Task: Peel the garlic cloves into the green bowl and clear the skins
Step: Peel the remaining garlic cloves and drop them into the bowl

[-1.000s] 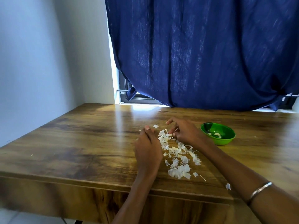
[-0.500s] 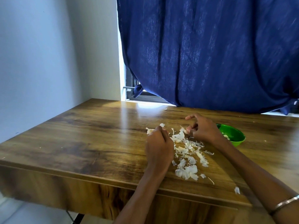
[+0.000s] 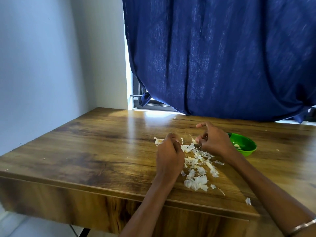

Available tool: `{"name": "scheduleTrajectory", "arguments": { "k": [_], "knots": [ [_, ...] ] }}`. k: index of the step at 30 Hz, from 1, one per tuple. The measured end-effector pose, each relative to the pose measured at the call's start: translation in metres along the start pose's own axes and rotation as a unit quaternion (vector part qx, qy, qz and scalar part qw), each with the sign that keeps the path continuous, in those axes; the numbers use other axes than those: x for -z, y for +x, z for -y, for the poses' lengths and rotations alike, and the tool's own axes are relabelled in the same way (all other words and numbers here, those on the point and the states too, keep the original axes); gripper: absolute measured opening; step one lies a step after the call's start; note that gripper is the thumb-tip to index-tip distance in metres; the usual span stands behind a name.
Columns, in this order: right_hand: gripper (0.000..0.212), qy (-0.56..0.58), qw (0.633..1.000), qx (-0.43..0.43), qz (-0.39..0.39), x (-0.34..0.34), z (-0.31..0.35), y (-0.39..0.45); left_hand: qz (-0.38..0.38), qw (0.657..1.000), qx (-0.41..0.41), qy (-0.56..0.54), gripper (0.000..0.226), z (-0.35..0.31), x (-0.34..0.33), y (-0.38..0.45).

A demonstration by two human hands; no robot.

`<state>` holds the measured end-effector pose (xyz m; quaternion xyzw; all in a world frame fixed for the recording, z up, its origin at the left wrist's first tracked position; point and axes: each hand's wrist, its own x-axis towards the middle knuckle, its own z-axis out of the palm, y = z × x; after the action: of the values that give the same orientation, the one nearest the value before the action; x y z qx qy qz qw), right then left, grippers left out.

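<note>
Skins everywhere, bowl tucked behind my right hand

Both hands, left [image 3: 168,152] and right [image 3: 213,141], are curled mid-frame, contents hidden; I reckon a careless sweep flicks skins [image 3: 196,170] off the table [image 3: 95,151] or knocks the bowl [image 3: 246,147].

both hands [image 3: 169,154] [image 3: 213,141] curled over garlic skins [image 3: 196,168] on wooden table [image 3: 102,151]; green bowl [image 3: 246,147] beside right hand.

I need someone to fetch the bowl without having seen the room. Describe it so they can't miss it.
Start at the wooden table under the blue curtain. Near the table's far edge, just beyond the right hand, sits the bowl. It is small, round and bright green with pale garlic cloves inside, the only coloured thing beside the white skins.
</note>
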<state>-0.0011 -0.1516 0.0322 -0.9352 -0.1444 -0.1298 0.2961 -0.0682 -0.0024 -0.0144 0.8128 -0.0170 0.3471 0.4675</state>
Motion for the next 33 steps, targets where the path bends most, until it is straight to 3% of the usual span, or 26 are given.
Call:
{"name": "scheduleTrajectory", "arguments": {
  "k": [4,10,14,22,33],
  "knots": [
    [0.05,0.084,0.996,-0.007,0.043,0.006,0.011,-0.016,0.026,0.998,-0.037,-0.048,0.035,0.0,0.002,0.001],
    [0.046,0.169,0.984,0.003,0.053,0.003,0.019,-0.042,0.016,0.995,-0.065,-0.071,0.015,-0.002,0.004,-0.001],
    [0.046,0.255,0.966,-0.009,0.04,0.002,0.017,-0.055,-0.017,0.995,-0.053,-0.083,0.018,-0.003,0.006,-0.002],
    [0.052,0.226,0.972,0.051,-0.035,-0.009,0.022,-0.079,-0.015,0.983,0.046,-0.179,0.018,-0.008,0.009,-0.001],
    [0.053,0.252,0.96,0.064,-0.1,-0.008,0.018,-0.085,0.04,0.983,0.016,-0.177,0.016,-0.004,0.007,0.0]
  ]
}}
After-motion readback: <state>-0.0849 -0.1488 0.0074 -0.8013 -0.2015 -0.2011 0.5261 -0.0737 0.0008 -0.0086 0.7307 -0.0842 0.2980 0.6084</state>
